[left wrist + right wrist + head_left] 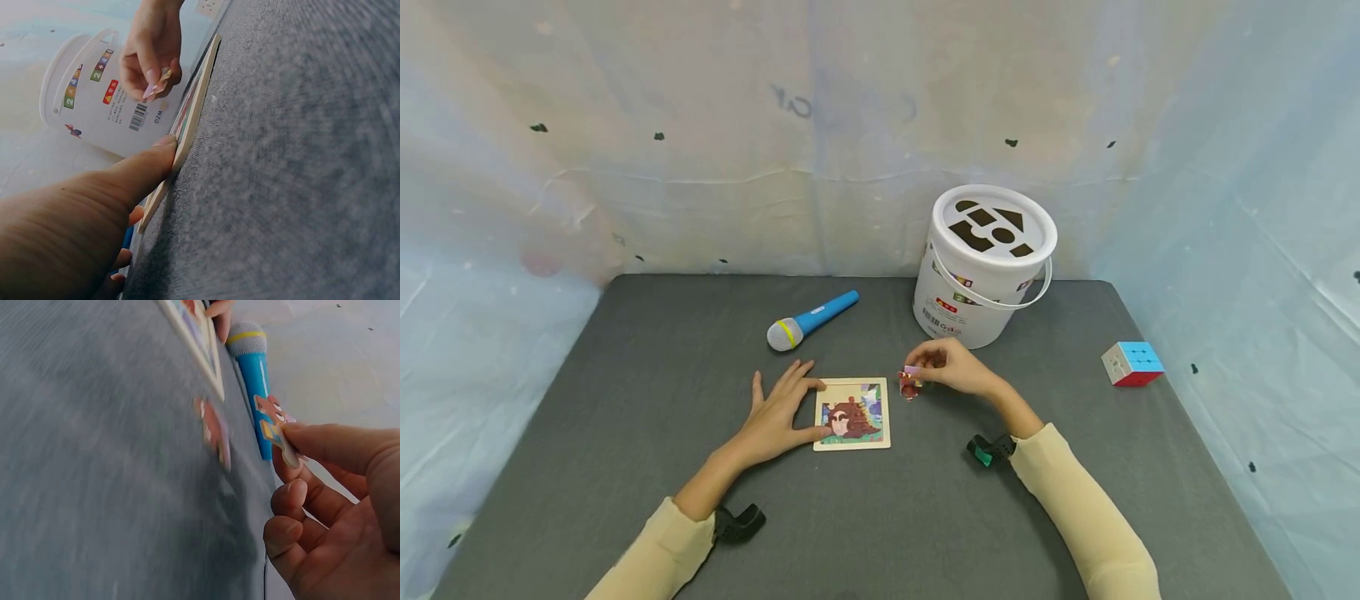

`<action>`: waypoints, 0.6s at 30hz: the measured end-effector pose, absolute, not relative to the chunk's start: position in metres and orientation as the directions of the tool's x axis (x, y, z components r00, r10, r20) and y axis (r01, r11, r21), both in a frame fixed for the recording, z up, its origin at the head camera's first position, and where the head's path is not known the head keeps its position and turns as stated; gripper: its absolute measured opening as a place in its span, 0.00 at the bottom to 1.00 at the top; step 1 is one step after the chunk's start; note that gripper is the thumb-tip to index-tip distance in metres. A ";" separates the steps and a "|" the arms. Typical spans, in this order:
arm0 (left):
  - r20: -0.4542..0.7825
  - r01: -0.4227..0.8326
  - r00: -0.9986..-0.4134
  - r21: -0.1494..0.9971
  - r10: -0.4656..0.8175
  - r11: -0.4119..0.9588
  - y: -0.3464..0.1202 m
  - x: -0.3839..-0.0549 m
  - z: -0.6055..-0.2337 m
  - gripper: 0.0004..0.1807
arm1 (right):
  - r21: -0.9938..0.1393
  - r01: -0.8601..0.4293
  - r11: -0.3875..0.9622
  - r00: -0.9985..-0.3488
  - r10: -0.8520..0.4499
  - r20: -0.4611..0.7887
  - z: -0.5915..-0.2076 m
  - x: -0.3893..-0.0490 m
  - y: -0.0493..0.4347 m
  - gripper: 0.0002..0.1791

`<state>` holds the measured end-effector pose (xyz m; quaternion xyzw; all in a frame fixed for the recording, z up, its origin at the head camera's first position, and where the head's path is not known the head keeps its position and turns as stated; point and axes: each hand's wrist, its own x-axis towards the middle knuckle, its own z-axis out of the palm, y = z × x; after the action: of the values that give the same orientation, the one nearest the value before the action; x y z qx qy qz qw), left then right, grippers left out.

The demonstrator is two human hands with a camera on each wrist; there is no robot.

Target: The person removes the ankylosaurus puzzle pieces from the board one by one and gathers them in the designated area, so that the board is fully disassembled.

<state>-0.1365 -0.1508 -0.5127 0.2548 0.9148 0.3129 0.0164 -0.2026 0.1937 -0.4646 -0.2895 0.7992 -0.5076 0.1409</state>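
Note:
A square wooden jigsaw puzzle tray lies flat on the table, with a printed reddish-brown dinosaur among its fitted pieces. My left hand is spread along its left side, thumb resting on the lower left of the tray and a fingertip at the top left corner. To the right of the tray, my right hand pinches a small puzzle piece between thumb and index finger, just above the table. Eyes are printed on that piece. Below it lies a loose reddish-brown puzzle piece.
Behind my right hand stands a white lidded bucket with shaped holes and a handle. A blue toy microphone lies beyond the tray. Near the table's right edge sits a puzzle cube. Plastic sheeting hangs around the back and sides.

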 end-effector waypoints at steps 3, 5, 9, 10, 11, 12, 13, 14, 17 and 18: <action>0.131 0.459 -0.868 0.582 0.480 0.671 -0.151 -0.137 -0.513 0.38 | -0.892 -0.305 0.334 -0.801 -0.596 0.051 -0.464 -0.200 0.203 0.07; 0.133 0.460 -0.867 0.581 0.480 0.671 -0.151 -0.137 -0.513 0.38 | -0.888 -0.302 0.346 -0.804 -0.593 0.043 -0.464 -0.198 0.208 0.07; 0.133 0.459 -0.868 0.581 0.478 0.672 -0.151 -0.137 -0.513 0.38 | -0.881 -0.312 0.357 -0.804 -0.593 0.045 -0.456 -0.191 0.214 0.06; 0.132 0.458 -0.869 0.581 0.477 0.673 -0.151 -0.137 -0.513 0.38 | -0.879 -0.314 0.359 -0.803 -0.594 0.044 -0.453 -0.189 0.215 0.06; 0.130 0.456 -0.870 0.582 0.476 0.673 -0.151 -0.137 -0.513 0.38 | -0.877 -0.314 0.363 -0.803 -0.594 0.041 -0.448 -0.186 0.216 0.06; 0.129 0.455 -0.870 0.583 0.476 0.674 -0.150 -0.137 -0.513 0.38 | -0.876 -0.315 0.364 -0.802 -0.596 0.041 -0.445 -0.184 0.217 0.06; 0.128 0.453 -0.871 0.584 0.475 0.674 -0.150 -0.137 -0.513 0.38 | -0.875 -0.317 0.367 -0.801 -0.598 0.039 -0.441 -0.182 0.218 0.06; 0.127 0.452 -0.871 0.583 0.474 0.675 -0.150 -0.137 -0.513 0.38 | -0.873 -0.316 0.371 -0.801 -0.597 0.037 -0.439 -0.180 0.219 0.06; 0.129 0.453 -0.872 0.579 0.473 0.678 -0.150 -0.137 -0.514 0.38 | -0.873 -0.307 0.379 -0.805 -0.593 0.026 -0.437 -0.177 0.222 0.05; 0.131 0.455 -0.871 0.578 0.473 0.677 -0.151 -0.137 -0.514 0.38 | -0.873 -0.307 0.380 -0.805 -0.592 0.025 -0.438 -0.177 0.223 0.05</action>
<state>-0.1372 -0.1505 -0.5141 0.2535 0.9157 0.3116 0.0148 -0.1769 0.2226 -0.4376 -0.2751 0.8174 -0.4843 0.1474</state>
